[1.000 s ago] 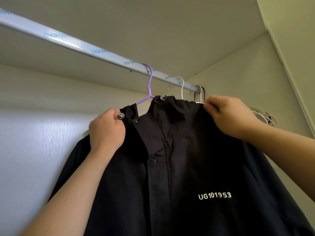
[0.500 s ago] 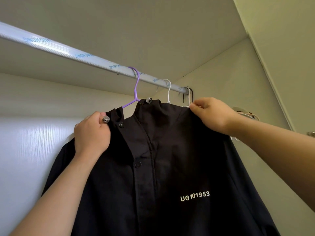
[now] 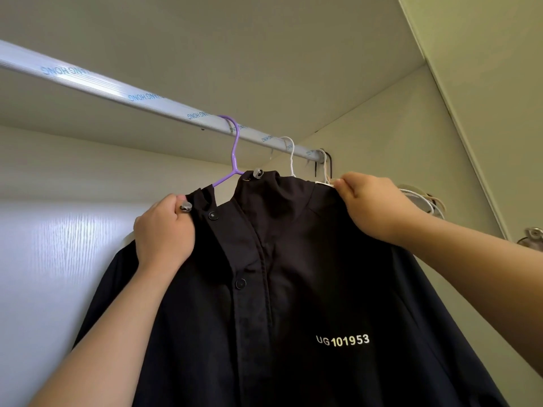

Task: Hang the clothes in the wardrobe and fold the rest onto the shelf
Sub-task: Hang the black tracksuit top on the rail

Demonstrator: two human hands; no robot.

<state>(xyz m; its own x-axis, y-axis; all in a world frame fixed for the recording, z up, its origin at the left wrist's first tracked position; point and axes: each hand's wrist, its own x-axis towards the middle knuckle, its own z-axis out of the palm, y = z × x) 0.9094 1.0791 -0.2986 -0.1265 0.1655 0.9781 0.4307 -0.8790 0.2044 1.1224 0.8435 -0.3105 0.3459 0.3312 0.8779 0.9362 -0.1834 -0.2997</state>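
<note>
Already on the rail (image 3: 117, 91), a black jacket (image 3: 293, 274) hangs from its purple hanger (image 3: 234, 154); left hand (image 3: 164, 230) and right hand (image 3: 373, 207), fingers (image 3: 346, 188) curled, grip its shoulders. No folding in view.

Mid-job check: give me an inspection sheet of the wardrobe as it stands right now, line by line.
Surface: no shelf in view; a silver rail crosses the top of the wardrobe.
Job's things: black jacket hangs on a purple hanger hooked over the rail.
Clutter: a white hanger hooked further right; a bunch of pale hangers behind the right hand.
Hands: left hand grips the jacket's collar edge beside a snap; right hand pinches its shoulder.
Cables: nothing seen.
Surroundings: pale wardrobe walls; a metal fitting at the right edge.
</note>
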